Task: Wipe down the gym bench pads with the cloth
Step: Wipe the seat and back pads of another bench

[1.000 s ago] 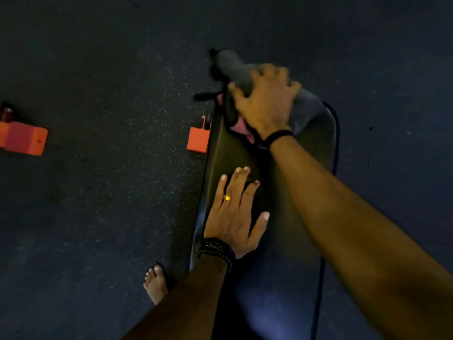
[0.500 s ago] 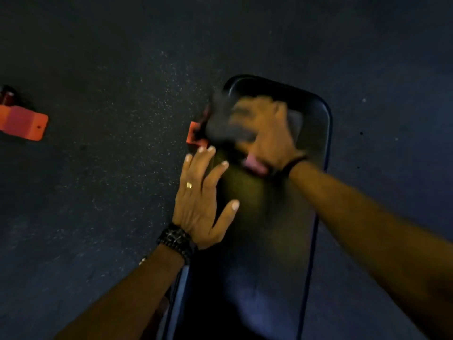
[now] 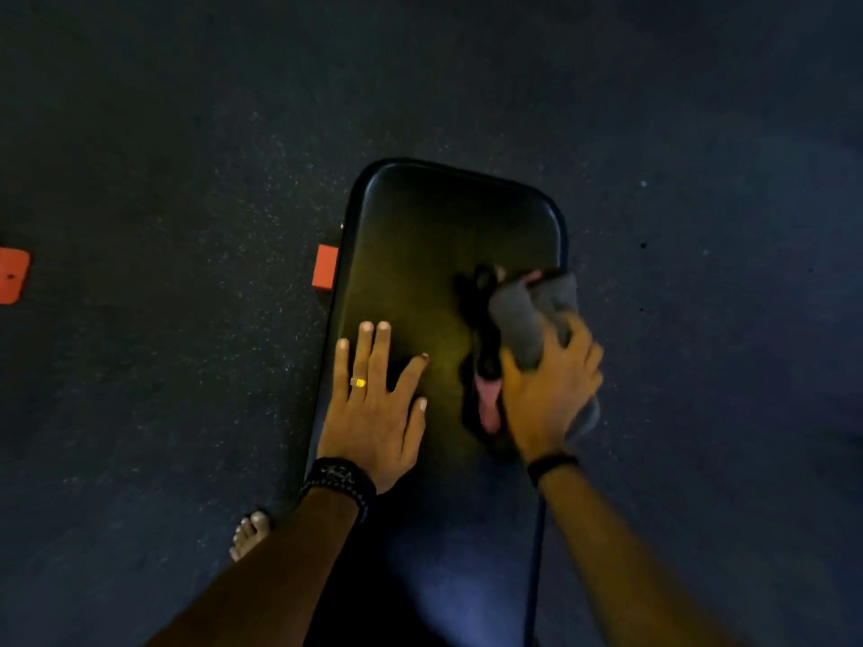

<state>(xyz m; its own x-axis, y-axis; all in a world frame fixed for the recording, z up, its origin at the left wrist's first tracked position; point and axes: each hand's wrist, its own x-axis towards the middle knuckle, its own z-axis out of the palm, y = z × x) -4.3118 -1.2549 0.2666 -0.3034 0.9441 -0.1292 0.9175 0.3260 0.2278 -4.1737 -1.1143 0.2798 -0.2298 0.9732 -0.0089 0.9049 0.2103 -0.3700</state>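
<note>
Cloth [image 3: 527,319] soft, limp, light, bunched under my right hand [image 3: 548,389], fingers curled gripping it at the bench pad [image 3: 420,226] right edge; left hand [image 3: 373,413] spread flat, bracing.

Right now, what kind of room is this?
Probably a gym. There is a long black padded bench, a dark speckled rubber floor, and orange metal feet beside the bench. The right hand holds a grey cloth on it.
</note>
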